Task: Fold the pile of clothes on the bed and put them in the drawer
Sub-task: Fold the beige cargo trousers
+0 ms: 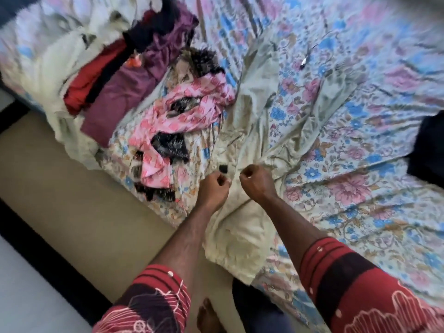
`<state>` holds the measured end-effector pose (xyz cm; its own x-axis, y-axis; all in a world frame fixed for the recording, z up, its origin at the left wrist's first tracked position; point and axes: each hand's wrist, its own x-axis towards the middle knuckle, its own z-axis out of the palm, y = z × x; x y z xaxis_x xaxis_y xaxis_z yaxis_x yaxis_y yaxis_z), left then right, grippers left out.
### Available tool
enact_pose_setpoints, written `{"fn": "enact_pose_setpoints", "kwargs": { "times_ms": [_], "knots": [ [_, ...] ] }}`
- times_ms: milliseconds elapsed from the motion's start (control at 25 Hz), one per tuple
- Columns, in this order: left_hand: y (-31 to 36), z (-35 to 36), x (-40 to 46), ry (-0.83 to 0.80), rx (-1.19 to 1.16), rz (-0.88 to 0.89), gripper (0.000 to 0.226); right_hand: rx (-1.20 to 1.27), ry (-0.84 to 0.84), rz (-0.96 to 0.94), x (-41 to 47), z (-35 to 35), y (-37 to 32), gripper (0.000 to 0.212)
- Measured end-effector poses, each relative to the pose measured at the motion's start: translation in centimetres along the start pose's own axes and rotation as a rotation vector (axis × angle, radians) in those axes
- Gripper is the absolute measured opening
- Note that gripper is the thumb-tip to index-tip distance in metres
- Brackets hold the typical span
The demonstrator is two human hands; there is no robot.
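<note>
A pale cream shirt lies spread across the floral bedsheet, its lower part hanging over the bed's near edge. My left hand and my right hand are both closed on the shirt's front, a small gap apart, near a black tag. To the left lies a pile of clothes: a pink and black patterned garment, a purple one, a red one and dark ones. The view is motion-blurred.
A dark folded garment sits at the bed's right edge. A small dark cable-like object lies on the sheet farther back. A tan mat with a dark border covers the floor left of the bed. No drawer is in view.
</note>
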<state>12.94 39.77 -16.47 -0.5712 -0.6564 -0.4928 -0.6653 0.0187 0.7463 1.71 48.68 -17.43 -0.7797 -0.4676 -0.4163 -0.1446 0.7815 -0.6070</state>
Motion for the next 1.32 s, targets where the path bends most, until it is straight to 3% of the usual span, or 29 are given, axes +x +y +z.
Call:
{"fn": "enact_pose_setpoints", "kwargs": {
  "times_ms": [320,760,1080,1240,1320],
  "knots": [
    [13.2,0.8,14.8,-0.055,0.107,0.078,0.014,0.13,0.059,0.052,15.2,-10.0,-0.8,0.021],
    [18.2,3.0,32.5,-0.019,0.119,0.201,0.025,0.212,0.141,0.075,32.0,-14.5,-1.4,0.027],
    [25.0,4.3,47.6,-0.098,0.006,0.033,0.046,0.344,0.141,0.148,45.4,-14.7,-4.7,0.043],
    [26.5,6.8,53.1,0.014,0.309,-0.005,0.076,0.375,0.156,0.228,50.9,-13.2,-6.1,0.049],
    [26.6,7.6,54.6,0.083,0.423,0.032,0.062,0.139,0.203,0.263,52.7,-12.8,-6.3,0.039]
  ]
}}
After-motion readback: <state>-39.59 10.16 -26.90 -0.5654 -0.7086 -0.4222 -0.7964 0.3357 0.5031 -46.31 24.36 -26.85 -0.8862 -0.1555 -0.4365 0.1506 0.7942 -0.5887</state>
